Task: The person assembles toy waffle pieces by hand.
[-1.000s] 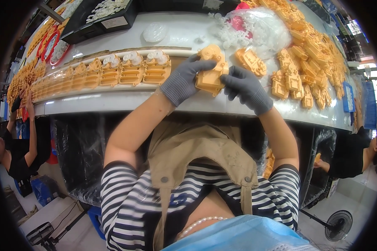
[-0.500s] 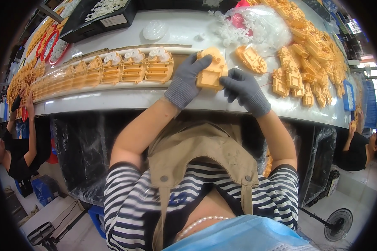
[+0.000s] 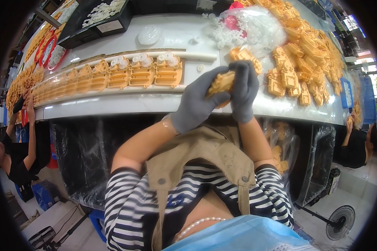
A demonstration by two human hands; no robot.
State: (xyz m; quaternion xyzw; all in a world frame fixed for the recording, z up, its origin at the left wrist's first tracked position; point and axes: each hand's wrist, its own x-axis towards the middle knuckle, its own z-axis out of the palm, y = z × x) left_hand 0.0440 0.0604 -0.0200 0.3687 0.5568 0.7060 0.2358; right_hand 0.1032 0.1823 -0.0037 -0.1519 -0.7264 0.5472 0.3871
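Both gloved hands meet over the table's front edge around one orange plastic housing [image 3: 222,83]. My left hand [image 3: 195,100] wraps its left side, thumb across the near end. Against the far right side presses my right hand [image 3: 244,90], its fingers upright and together. The housing is tilted, and much of it is hidden by the gloves. Left of my hands a row of like orange housings [image 3: 120,77] lies between two pale rails [image 3: 163,91]. The nearest few carry white round gears [image 3: 167,57]. Just beyond my right hand rests a loose housing [image 3: 249,57].
Orange housings [image 3: 310,62] are heaped at the right. A clear bag of white parts [image 3: 259,29] lies at the back, near a small white gear [image 3: 200,67]. At the back left stands a black bin [image 3: 96,25]. Co-workers sit at both ends, one's hands [image 3: 29,104] at the row.
The housing was held with its flat face showing; now it is turned on its side, with my right hand closed against it. The row of housings has shifted slightly right.
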